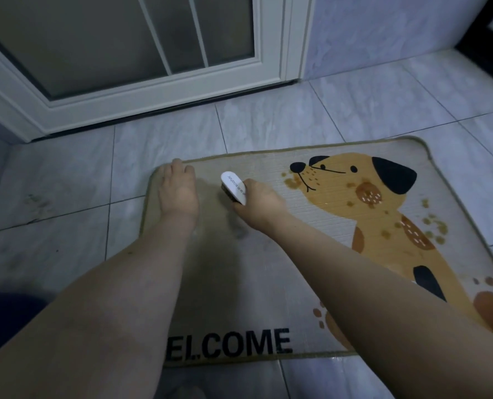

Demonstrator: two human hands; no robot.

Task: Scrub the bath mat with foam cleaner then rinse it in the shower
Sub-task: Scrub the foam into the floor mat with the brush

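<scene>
Left hand (177, 191) lies flat, fingers straight, pressing down the far left corner of the bath mat (268, 272). It pins; it grips nothing.

Just right of it, with a narrow strip of mat between, the right hand (258, 204) wraps around a white-backed scrub brush (233, 187), bristles down on the pile. The brush's long axis runs roughly away from the person, tilted slightly leftward at its far end.

Mat lies on the tiled floor (66, 182) under both forearms. Its long axis runs from the left hand off to the right, and most of its area sits right of the right hand: the printed dog there, the WELCOME lettering nearer the person. The patch between and just below the hands looks darker, likely damp. No clear foam visible.

Judgement: scrubbing stage, worked at the left end only. Right hand is the nearer one to the untouched stretch, so strokes would need to travel rightward along the mat, the left hand shifting to keep it pinned. Glazed door stands beyond the hands.
</scene>
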